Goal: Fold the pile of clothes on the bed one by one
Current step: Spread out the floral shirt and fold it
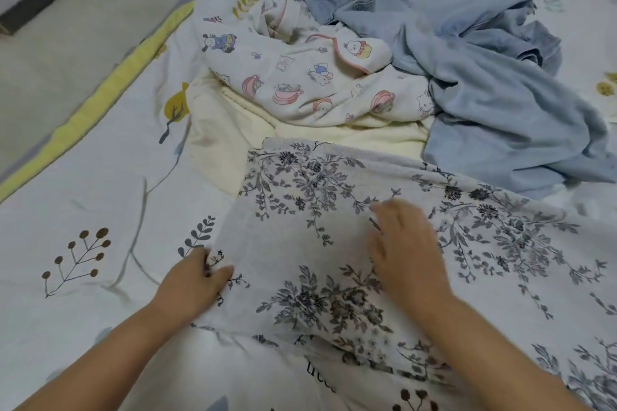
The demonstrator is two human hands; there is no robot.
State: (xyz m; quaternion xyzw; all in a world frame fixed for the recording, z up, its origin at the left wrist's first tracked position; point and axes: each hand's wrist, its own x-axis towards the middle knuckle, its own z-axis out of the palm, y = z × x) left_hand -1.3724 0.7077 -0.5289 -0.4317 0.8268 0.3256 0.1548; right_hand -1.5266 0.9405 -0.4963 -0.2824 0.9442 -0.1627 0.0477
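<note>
While the floral garment lies spread across the near part of the bed, the left hand pinches its left edge between thumb and fingers. The right hand, somewhat blurred, seems to rest flat on the cloth with fingers extended. Beyond lie a cream piece, a cartoon-print garment and a crumpled blue garment.
</note>
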